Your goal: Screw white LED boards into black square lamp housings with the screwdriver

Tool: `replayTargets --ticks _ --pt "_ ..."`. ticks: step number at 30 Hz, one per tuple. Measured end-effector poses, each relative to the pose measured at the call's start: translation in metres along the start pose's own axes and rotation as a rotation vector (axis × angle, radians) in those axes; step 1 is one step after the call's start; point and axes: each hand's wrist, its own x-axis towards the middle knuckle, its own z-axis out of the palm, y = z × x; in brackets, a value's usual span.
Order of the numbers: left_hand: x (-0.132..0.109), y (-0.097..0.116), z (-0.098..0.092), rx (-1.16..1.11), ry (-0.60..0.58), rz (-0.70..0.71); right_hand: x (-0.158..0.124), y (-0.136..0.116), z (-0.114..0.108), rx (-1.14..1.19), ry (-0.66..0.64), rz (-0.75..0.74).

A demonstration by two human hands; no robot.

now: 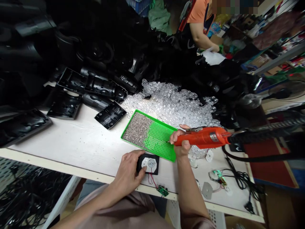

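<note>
My right hand (181, 140) is shut around an orange electric screwdriver (202, 137), whose tip reaches down to a green perforated tray (160, 143). Small metal screws (137, 129) cover the left half of that tray. My left hand (127, 171) grips a small black plastic housing (153, 164) on the white table, with a round white and grey part (149, 163) set in it. Red and black wires run from the housing to a small green circuit board (162, 190). My fingers hide the housing's left side.
Black plastic casing halves (90, 86) lie heaped behind the tray, beside a pile of clear plastic pieces (171, 106). Loose wired parts (219, 176) and black cables (240, 179) lie at the right. A co-worker (202, 22) stands beyond the heap.
</note>
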Motion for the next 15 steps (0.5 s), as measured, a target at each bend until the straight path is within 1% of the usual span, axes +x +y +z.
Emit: replayTargets --ticks 4,7,9,11,13,15 --pt "-0.001 -0.001 0.001 0.006 0.011 0.002 0.000 0.005 -0.001 -0.016 -0.009 -0.004" --pt "-0.002 -0.001 0.003 0.008 0.017 -0.012 0.004 -0.002 0.001 -0.022 0.006 -0.004" --pt "-0.001 -0.001 0.003 0.003 0.003 -0.030 0.005 -0.017 0.006 -0.020 0.061 -0.027" --pt "-0.002 0.001 0.002 -0.007 -0.023 -0.045 0.002 -0.040 0.016 0.027 0.086 -0.052" --pt "-0.002 0.003 0.001 -0.014 -0.049 -0.053 -0.008 -0.061 0.030 0.119 0.044 -0.030" --pt "-0.002 0.005 -0.001 -0.015 -0.061 -0.059 -0.024 -0.075 0.046 0.197 -0.018 0.030"
